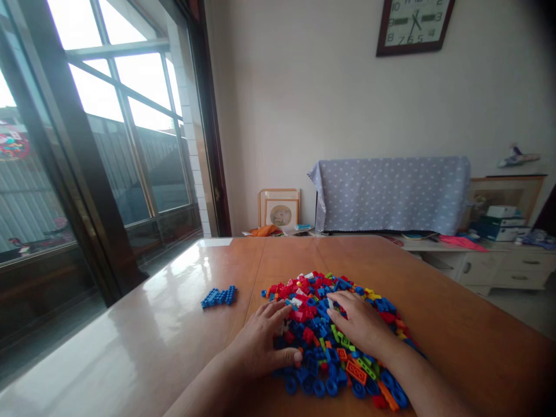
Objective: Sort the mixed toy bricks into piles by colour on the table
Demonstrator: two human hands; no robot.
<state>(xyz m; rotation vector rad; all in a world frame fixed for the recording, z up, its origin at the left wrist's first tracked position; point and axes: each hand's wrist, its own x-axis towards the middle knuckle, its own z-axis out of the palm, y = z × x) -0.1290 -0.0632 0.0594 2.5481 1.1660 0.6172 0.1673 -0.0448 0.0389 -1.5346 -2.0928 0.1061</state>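
Observation:
A wide pile of small plastic bricks point(321, 330) in blue, red, orange, green, yellow and white lies on the wooden table point(174, 341). On the pile's left edge rests my left hand point(264, 339), its thumb apart from its fingers and nothing gripped. My right hand point(356, 321) lies over the right part of the pile, with a small pale piece point(330, 303) at its fingertips; the thumb is apart from the index finger. Left of the pile, a joined blue brick assembly point(219, 296) lies apart, touched by neither hand.
A white sheet point(216, 242) lies at the table's far left corner. Beyond the table are a low white cabinet point(482, 269), a dotted cloth point(391, 194) over a large object, and a framed picture point(281, 214). Glass doors stand at the left.

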